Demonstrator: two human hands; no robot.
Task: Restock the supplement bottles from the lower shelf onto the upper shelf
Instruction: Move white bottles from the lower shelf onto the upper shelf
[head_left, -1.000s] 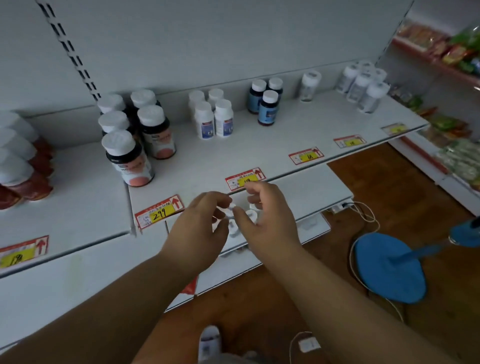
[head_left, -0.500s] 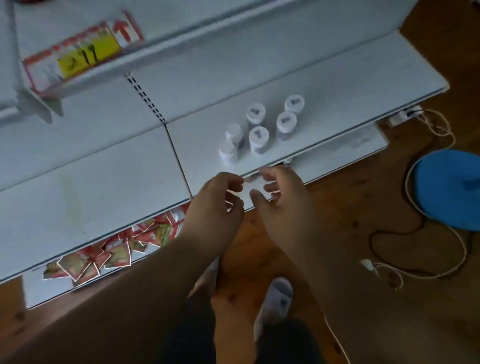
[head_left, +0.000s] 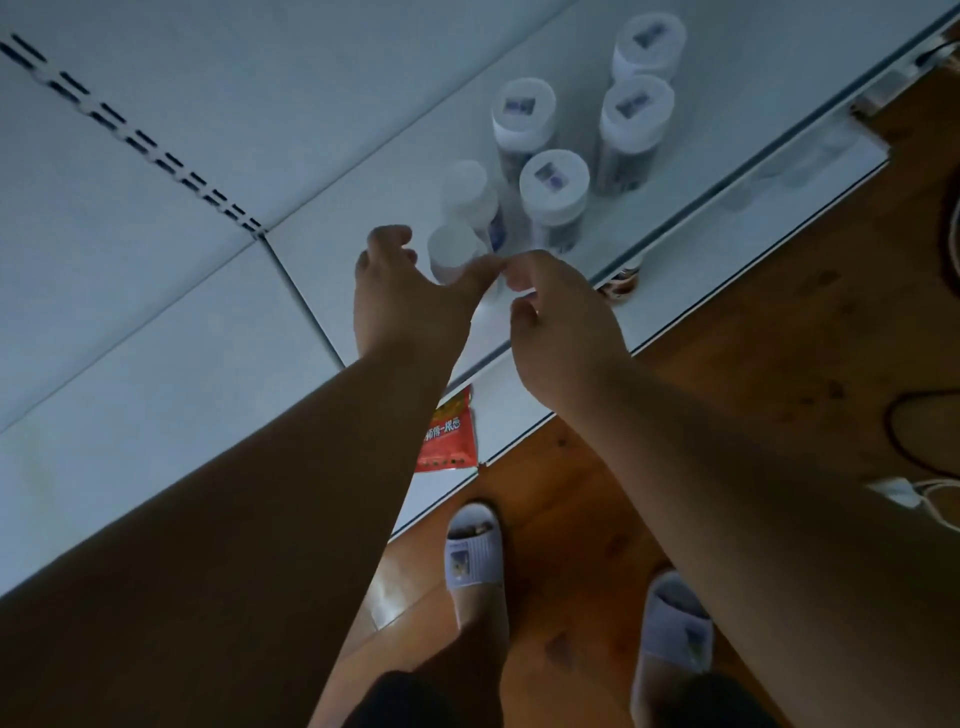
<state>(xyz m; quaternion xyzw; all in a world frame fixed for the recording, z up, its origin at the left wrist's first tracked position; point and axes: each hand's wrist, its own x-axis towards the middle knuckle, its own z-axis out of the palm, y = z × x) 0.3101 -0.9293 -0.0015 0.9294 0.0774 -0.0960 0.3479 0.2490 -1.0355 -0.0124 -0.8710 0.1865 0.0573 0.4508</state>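
Lower shelf (head_left: 363, 171): six supplement bottles (head_left: 554, 179) near its front edge, none lifted.
Left hand (head_left: 402, 296): fingers apart around nearest bottle (head_left: 452, 249).
Right hand (head_left: 561, 327): fingers loosely curled, empty.
Remaining: everything.

- The white lower shelf (head_left: 332, 171) is carrying six white-capped supplement bottles (head_left: 554, 182), standing upright in a cluster near its front edge.
- Below the shelf, a red packet (head_left: 448, 439) is lying on a lower white ledge (head_left: 670, 291).
- The wooden floor (head_left: 753, 332) is lying beyond that ledge.
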